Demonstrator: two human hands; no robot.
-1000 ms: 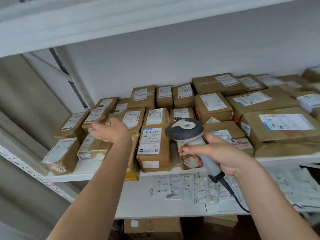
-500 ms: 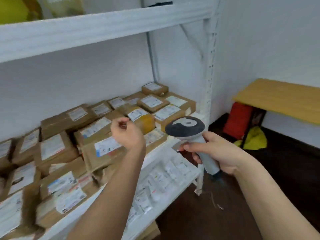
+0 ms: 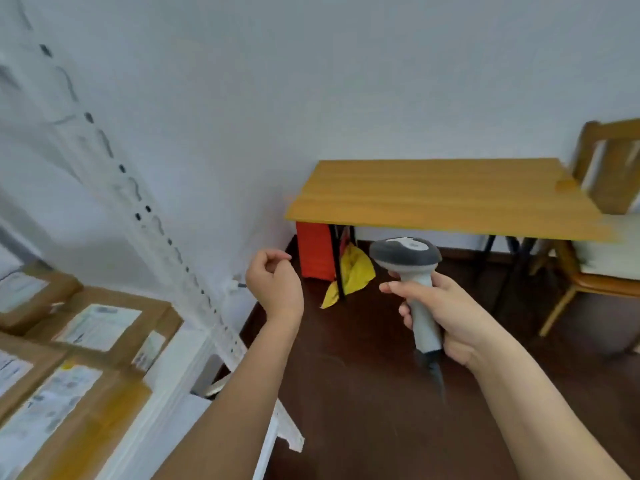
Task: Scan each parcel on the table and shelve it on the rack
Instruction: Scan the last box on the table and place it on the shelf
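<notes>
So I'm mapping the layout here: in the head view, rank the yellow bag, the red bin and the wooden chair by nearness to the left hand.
1. Red bin, under the table's left end, nearest the left hand.
2. Yellow bag, just right of the bin.
3. Wooden chair, far right, clearly farthest.

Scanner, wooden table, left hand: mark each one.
scanner (image 3: pixel 406 255), head view, on its dark grey head.
wooden table (image 3: pixel 440 194), head view, on the bare top.
left hand (image 3: pixel 275 284), head view, on the back of the hand.

Labels on the parcels are blurred unreadable, and the chair is cut off at right.
</notes>
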